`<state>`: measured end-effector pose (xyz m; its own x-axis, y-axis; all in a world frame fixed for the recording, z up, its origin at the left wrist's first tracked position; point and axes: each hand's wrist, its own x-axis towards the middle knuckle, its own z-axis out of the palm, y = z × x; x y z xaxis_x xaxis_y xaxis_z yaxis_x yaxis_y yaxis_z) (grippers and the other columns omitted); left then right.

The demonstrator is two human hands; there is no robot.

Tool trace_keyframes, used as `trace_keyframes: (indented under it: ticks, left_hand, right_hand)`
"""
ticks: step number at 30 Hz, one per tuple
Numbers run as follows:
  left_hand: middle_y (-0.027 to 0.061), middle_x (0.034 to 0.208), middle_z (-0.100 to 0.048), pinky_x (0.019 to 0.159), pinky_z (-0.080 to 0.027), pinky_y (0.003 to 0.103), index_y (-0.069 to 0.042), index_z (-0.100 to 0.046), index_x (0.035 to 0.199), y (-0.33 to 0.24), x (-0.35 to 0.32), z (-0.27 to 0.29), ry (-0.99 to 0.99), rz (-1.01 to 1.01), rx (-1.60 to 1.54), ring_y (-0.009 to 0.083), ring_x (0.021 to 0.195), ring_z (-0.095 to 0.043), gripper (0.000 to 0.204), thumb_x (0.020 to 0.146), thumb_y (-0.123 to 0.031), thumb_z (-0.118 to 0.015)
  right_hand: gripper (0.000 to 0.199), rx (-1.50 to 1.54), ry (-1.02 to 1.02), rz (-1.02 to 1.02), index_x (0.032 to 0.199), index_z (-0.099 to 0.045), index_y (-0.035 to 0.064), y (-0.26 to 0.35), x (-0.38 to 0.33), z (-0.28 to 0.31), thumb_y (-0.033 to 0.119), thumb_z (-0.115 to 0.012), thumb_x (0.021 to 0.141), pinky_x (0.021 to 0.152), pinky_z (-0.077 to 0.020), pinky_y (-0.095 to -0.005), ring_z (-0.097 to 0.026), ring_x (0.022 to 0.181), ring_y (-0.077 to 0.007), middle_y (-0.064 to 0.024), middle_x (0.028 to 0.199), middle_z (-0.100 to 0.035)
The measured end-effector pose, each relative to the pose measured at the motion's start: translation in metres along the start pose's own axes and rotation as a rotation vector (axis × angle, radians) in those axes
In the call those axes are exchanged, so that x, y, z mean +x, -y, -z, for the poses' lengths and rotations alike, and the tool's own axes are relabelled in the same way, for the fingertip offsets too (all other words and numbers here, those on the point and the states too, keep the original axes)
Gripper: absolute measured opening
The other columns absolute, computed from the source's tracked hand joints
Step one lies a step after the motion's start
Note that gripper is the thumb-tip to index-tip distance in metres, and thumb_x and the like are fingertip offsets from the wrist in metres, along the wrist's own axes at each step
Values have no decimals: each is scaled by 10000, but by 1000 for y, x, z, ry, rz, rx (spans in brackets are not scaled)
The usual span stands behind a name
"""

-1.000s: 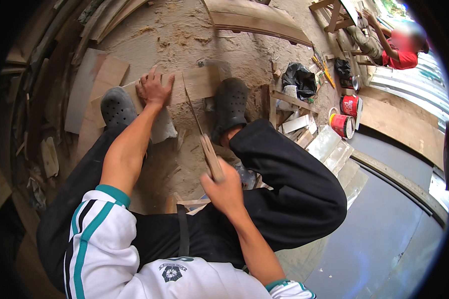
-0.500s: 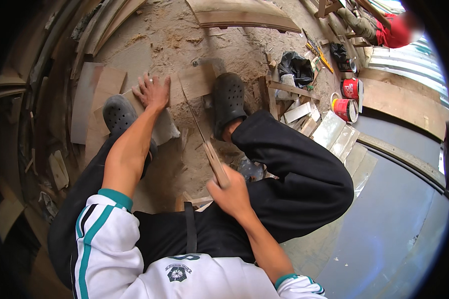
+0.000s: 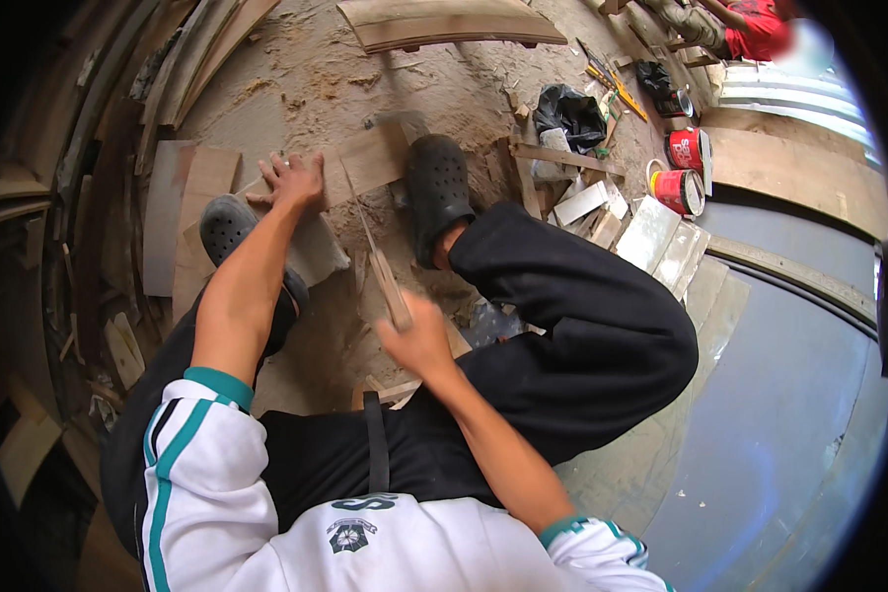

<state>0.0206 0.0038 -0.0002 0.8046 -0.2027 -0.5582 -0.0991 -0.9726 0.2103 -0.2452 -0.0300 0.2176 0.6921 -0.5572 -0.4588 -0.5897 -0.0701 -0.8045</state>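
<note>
My right hand (image 3: 419, 333) is closed round the wooden handle of a handsaw (image 3: 389, 286). Its narrow blade points away from me and meets a wooden board (image 3: 370, 160) between my feet. With fingers spread, my left hand (image 3: 294, 181) presses flat on the board's left part, just left of the blade. My right shoe (image 3: 439, 187), a dark clog, stands against the board's right end. The left clog (image 3: 229, 227) is beside a pale block (image 3: 318, 255) under the board. Motion smears the saw a little.
Long planks (image 3: 207, 59) lean at the left, and a wide board (image 3: 449, 24) lies ahead. Right of my feet are wood offcuts (image 3: 582, 202), a black plastic bag (image 3: 570, 118) and red cans (image 3: 679, 190). A person in red (image 3: 755, 30) sits at the far right.
My right hand has pushed the saw forward and slightly left, away from my body. My left hand stays on the board. The whole view has shifted slightly.
</note>
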Motion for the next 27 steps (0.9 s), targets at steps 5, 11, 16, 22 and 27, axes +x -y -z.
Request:
trace_keyframes:
  ticks: [5,11,16,22,27]
  left_hand:
    - [132,1652,5,1022,-19,831,-155,-259,1548,0,-4,21,82,52,-28,373,1506,95,788,963,-682,-251]
    - [136,1651,-4,1016,-38,837,-158,-248,1555,-8,1,20,112,64,-29,380,1505,85,811,949,-696,-270]
    - [144,1649,-9,1014,-44,839,-162,-249,1556,5,13,16,93,54,-6,385,1506,65,813,945,-699,-272]
    - [147,1648,-5,1014,-52,840,-164,-253,1554,-7,2,17,129,47,-11,393,1505,54,797,954,-688,-258]
    - [150,1647,-20,1015,-66,840,-158,-278,1544,-4,0,22,100,63,5,395,1505,42,778,961,-672,-267]
  right_hand:
    - [139,-45,-1,55,733,-501,9,5,-40,16,78,-617,768,565,-429,-362,-497,538,-208,-114,596,-493]
    - [155,33,-58,109,738,-501,8,-20,6,-1,91,-629,763,556,-428,-372,-483,539,-212,-118,606,-484]
    - [137,-37,-44,167,745,-506,5,-13,-60,16,63,-628,766,544,-421,-343,-485,552,-166,-82,597,-479]
    - [122,92,-52,100,740,-498,12,-32,5,-2,32,-614,771,535,-402,-320,-455,544,-141,-56,598,-461]
    - [117,16,-33,22,735,-519,8,-19,-80,20,51,-622,770,546,-425,-333,-513,554,-163,-82,594,-481]
